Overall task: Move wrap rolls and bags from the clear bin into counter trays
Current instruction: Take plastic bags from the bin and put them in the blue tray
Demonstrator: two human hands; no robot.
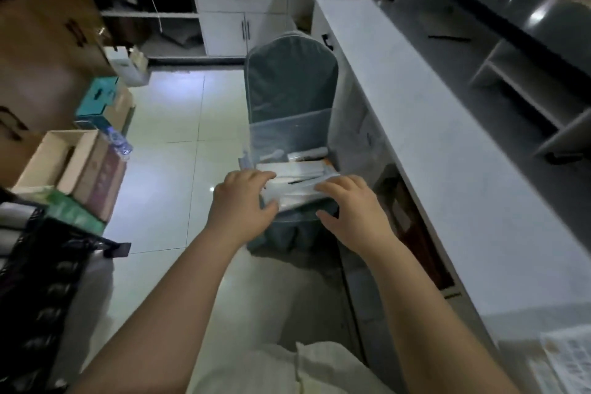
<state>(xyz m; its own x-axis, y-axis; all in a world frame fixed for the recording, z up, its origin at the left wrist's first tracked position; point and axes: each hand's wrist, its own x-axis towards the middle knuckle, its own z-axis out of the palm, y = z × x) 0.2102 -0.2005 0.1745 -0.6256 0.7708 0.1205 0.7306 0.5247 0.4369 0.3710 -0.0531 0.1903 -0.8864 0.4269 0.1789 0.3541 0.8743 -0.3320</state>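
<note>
Stacked cardboard boxes [48, 25] and a black crate [48, 265] line the left of the tiled aisle, which leaves the cloth-covered chair [291, 86] in the middle as the handiest stand. The clear bin [287, 134] sits on its seat, its far wall against the chair back, probably to bring the load up to arm's reach beside the counter.

Inside the bin, white packs [294, 168] lie flat and crosswise, piled toward its near edge. Blur makes it hard to say which are wrap rolls and which are bags. None has left the bin yet.

The left hand [241, 201] is at the bin's near left corner, fingers curled over the top and thumb tucked below, so it appears to clasp that corner. That hold would steady the bin or draw it closer.

The right hand [355, 205] is at the near right corner, its fingers spread and fairly straight across the topmost pack. The thumb hangs apart beneath, so nothing is pinched. It looks poised to feel out a pack rather than lift one.

To the right, the long pale counter [447, 169] runs along the chair's side. A white slotted tray [569, 361] shows at its near end, well apart from the bin. Judging by that gap, each pack will need a reach across to the right, so the work is only starting.
</note>
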